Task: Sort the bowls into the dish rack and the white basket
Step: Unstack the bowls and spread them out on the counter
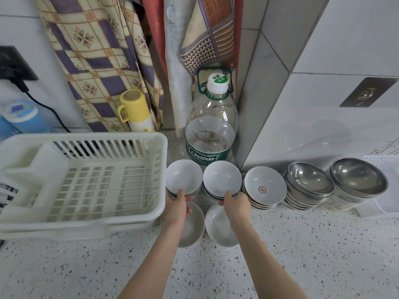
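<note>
My left hand (pixel 178 205) grips the near rim of the top bowl in a short stack of white bowls (pixel 183 175). My right hand (pixel 236 205) grips the near rim of a second white bowl stack (pixel 222 176) beside it. Two single white bowls, one on the left (pixel 194 228) and one on the right (pixel 218 227), sit on the counter under my wrists. A third stack, its top bowl bearing a red mark (pixel 264 185), stands to the right. Further right are two stacks of steel bowls, a nearer one (pixel 308 180) and a farther one (pixel 358 176). The white dish rack (pixel 86 152) stands empty at the left. A white basket (pixel 388 169) shows partly at the right edge.
A large water bottle (pixel 210 126) stands right behind the white bowl stacks. A yellow flask (pixel 135 111) and hanging cloths are against the back wall. A tiled wall corner juts out at the right. Speckled counter (pixel 302 255) stretches toward me.
</note>
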